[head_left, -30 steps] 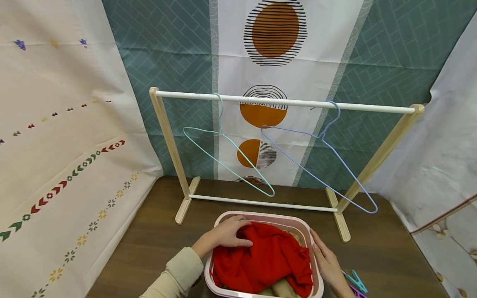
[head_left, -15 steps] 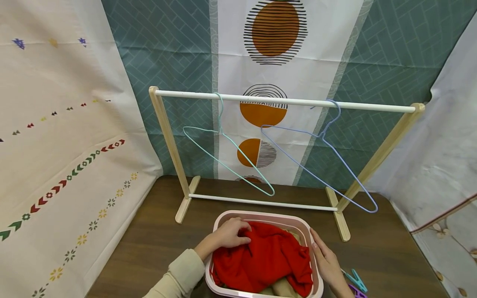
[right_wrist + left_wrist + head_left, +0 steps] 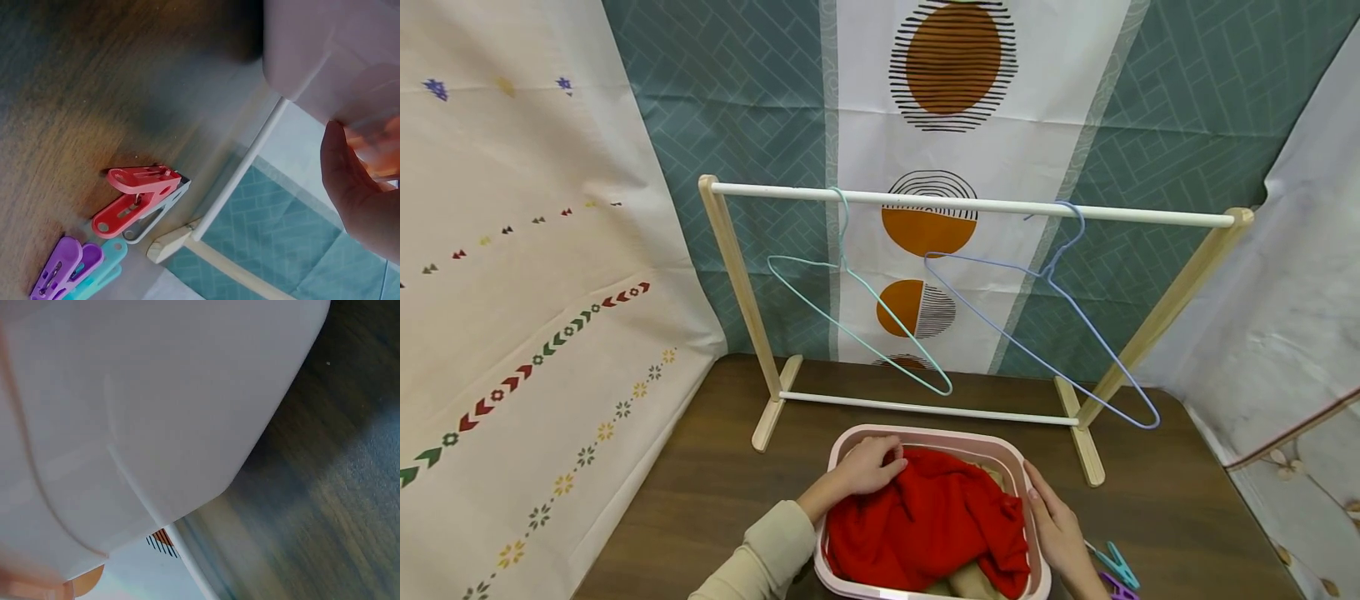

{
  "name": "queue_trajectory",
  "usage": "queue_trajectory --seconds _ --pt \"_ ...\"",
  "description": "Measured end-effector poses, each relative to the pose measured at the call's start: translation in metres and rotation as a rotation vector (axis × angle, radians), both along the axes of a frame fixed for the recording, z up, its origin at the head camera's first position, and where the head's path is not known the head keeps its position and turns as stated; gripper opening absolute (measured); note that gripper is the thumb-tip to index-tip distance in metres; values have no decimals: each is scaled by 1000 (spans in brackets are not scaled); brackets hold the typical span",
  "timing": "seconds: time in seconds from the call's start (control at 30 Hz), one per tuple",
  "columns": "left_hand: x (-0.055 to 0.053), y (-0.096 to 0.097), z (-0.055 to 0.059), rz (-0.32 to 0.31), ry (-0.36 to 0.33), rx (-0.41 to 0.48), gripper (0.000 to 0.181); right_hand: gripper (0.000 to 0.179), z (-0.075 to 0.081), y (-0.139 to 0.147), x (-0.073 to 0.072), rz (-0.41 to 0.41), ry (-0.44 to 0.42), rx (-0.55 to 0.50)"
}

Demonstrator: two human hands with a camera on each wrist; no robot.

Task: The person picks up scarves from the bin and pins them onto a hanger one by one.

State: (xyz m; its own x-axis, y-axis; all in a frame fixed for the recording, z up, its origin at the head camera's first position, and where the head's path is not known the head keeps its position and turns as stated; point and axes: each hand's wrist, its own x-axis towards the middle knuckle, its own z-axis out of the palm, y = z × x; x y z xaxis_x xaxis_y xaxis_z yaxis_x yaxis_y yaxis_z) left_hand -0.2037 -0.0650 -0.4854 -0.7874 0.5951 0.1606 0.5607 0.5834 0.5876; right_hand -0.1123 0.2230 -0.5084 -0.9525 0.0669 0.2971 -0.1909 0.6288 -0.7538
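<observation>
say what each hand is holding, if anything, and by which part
The right hand holds the basket by its right rim. The left hand is over the red cloth at its far left; whether it pinches the cloth cannot be told.

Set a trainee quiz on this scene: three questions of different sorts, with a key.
1. True or false: the crumpled red cloth lies inside the pink plastic basket.
2. What hangs left of the lilac-blue thin hanger on the round white rail: A the cloth, B the mint-green thin hanger, C the basket?
3. Short answer: which side of the basket does the person's right hand touch?

Key: 1. True. 2. B. 3. The right side.
</observation>
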Motion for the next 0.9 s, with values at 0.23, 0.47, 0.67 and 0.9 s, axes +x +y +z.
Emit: queue_trajectory --seconds 0.23,0.47,0.67,0.9 --pt "2 1 5 14 -19 -3 20 35 1 1 1 -5 -6 -42" --pt "7 -8 17 -45 14 126 12 35 1 -1 1 0 -37 -61" --pt "16 -20 34 -33 15 165 11 35 0 -1 1 -8 3 -32" --pt "20 -28 45 -135 -106 117 10 35 0 0 0 1 -16 -59"
